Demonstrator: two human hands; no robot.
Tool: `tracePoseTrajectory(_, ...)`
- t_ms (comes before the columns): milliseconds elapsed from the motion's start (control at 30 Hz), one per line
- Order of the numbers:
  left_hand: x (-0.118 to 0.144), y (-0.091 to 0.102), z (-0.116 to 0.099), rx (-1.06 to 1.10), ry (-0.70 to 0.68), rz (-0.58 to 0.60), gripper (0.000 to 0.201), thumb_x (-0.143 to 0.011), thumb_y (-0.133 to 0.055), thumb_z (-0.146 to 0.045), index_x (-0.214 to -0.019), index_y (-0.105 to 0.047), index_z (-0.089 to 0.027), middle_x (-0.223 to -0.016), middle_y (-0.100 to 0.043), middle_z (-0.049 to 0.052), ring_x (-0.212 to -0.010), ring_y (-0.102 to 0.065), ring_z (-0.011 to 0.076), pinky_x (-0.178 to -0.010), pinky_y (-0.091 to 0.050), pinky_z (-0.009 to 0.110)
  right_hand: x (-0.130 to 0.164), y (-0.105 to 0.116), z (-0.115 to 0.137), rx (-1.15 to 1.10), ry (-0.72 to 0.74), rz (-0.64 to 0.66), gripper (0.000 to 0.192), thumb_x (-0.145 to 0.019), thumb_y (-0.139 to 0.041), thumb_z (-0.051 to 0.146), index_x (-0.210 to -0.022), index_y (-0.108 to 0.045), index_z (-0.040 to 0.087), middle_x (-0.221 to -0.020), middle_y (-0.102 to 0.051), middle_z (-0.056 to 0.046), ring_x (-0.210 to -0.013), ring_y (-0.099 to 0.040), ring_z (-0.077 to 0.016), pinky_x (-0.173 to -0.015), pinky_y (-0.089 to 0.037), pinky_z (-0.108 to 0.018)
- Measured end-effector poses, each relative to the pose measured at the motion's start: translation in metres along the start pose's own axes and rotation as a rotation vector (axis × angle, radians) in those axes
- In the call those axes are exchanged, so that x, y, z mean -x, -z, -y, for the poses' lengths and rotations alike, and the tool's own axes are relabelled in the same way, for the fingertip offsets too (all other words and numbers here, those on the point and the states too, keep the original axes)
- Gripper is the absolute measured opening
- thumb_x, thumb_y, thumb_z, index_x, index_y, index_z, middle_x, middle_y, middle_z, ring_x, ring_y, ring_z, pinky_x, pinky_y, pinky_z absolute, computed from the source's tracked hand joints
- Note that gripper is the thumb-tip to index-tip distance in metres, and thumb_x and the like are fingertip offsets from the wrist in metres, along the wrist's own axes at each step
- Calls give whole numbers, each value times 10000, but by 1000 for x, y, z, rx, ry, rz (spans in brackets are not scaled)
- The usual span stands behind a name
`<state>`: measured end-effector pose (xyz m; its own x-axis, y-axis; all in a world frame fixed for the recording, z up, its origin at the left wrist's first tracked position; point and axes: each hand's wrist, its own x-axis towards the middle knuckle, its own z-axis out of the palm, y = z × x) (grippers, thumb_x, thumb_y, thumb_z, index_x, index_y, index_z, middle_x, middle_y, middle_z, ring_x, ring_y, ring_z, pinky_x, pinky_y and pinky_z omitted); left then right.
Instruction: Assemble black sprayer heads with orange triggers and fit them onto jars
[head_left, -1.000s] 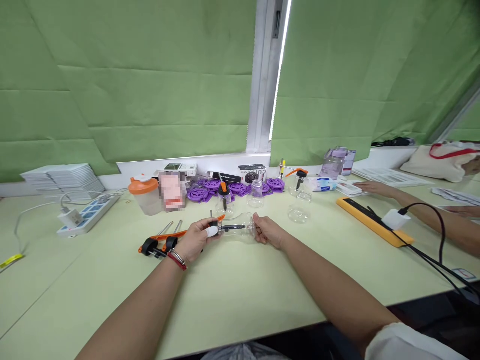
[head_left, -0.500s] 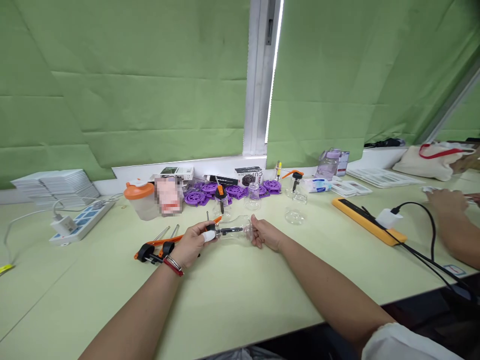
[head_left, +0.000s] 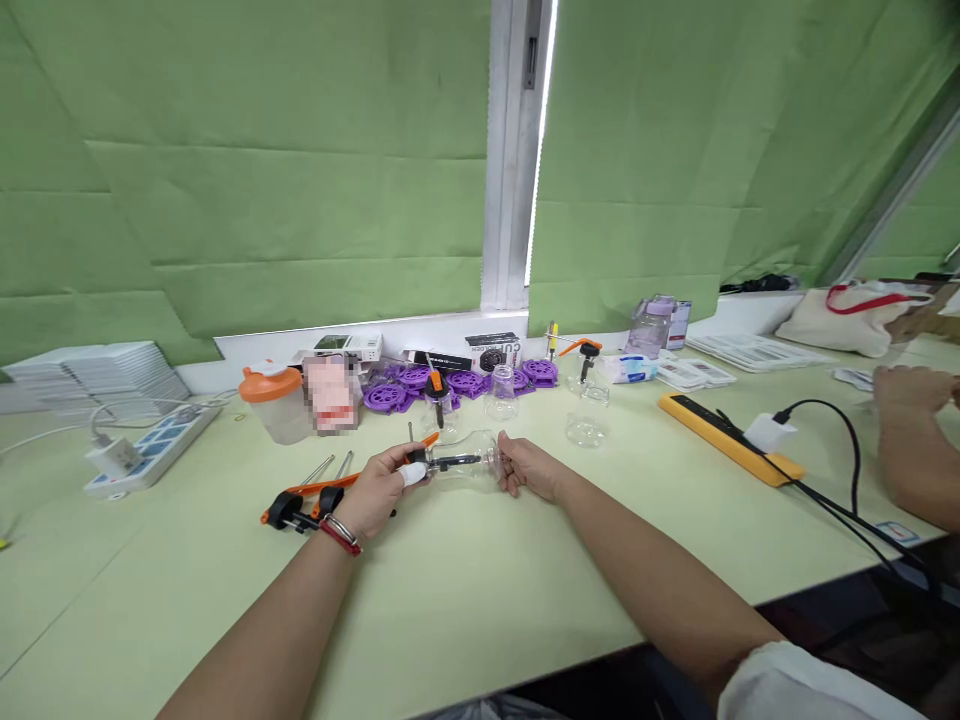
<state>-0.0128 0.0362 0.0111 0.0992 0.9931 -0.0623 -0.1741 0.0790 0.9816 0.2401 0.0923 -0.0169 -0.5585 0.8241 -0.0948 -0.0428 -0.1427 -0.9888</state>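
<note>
Partway through, seemingly: clear plastic bottle-shaped vessel (head_left: 471, 462) held sideways just above the pale green table (head_left: 480, 590), left hand (head_left: 375, 490) gripping its black-and-orange fitting (head_left: 420, 455), right hand (head_left: 529, 468) clasping the base; similar loose pieces beyond.

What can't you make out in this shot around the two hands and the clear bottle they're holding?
Head view:
- Left hand: its fingertips are hidden behind the black clamp at the clear bottle neck, so the grip is unclear.
- Right hand: palm side hidden.
- Pink item: blurred.
- Box lettering: too small.
- Another person's hand: cut off by the right edge.
</note>
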Motion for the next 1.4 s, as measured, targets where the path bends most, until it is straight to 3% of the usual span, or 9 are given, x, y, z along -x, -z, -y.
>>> tracePoseTrajectory(133,-3,1,1,21,2,-11,421,-609,-781,-250,-1002,-648,-177,-1011,-644,35,-885,-639,168,-947,-443,381,7,3,3,-139,93,85,586,-703,-732,376,-1210,-481,219,-833,-622,-20,-683,-638,-142,-537,-522,-247)
tracePoseTrajectory(267,-3,0,4,-1,-12,22,434,-619,-777,-255,-1024,-644,-176,-1015,-644,35,-880,-634,159,-948,-442,375,3,3,0,-54,48,38,430,-765,-617,526,-946,-580,138,-665,-604,-22,-489,-567,-107,-375,-426,-194)
tracePoseTrajectory(400,0,-1,0,-3,1,17,452,-608,-783,-258,-1029,-645,-171,-972,-649,30,-851,-634,157,-924,-456,376,-2,-1,-1,31,-19,-45,599,-803,-416,680,-704,-571,110,-555,-555,-38,-410,-508,-94,-293,-334,-174)
tracePoseTrajectory(533,2,-1,-3,36,3,-7,437,-598,-787,-249,-1006,-651,-173,-955,-654,31,-890,-633,172,-926,-455,370,4,-1,3,-97,61,29,477,-774,-598,550,-1047,-572,159,-807,-620,-54,-631,-628,-141,-443,-487,-218)
tracePoseTrajectory(633,1,-2,-2,22,2,6,429,-603,-783,-251,-1004,-652,-175,-950,-651,27,-876,-634,168,-920,-454,362,8,1,3,-132,96,86,659,-689,-749,374,-1258,-439,256,-954,-621,-42,-705,-652,-153,-527,-529,-253)
tracePoseTrajectory(867,1,-2,-1,-31,-13,18,456,-614,-772,-266,-1046,-648,-190,-998,-653,31,-861,-628,157,-915,-452,360,-1,-1,-1,-9,-6,-16,606,-811,-421,666,-746,-594,89,-652,-598,-82,-472,-564,-120,-334,-386,-200)
tracePoseTrajectory(1067,2,-3,-3,-4,10,-26,478,-584,-788,-260,-1037,-655,-183,-987,-661,35,-847,-637,159,-898,-464,346,8,2,6,-95,67,68,630,-706,-732,367,-1258,-442,276,-1018,-607,-57,-712,-652,-148,-467,-482,-213)
tracePoseTrajectory(1267,1,-3,-1,21,-3,9,456,-592,-789,-248,-1024,-657,-182,-1001,-657,31,-891,-630,164,-925,-456,356,0,-3,3,39,7,-26,544,-803,-450,656,-814,-571,126,-639,-604,-47,-431,-514,-88,-312,-340,-176)
tracePoseTrajectory(1400,0,0,0,45,14,-5,466,-592,-793,-251,-1031,-654,-183,-1023,-661,41,-893,-634,168,-926,-463,366,5,0,5,-15,45,9,488,-744,-614,568,-996,-582,152,-800,-606,-49,-577,-601,-115,-358,-384,-171)
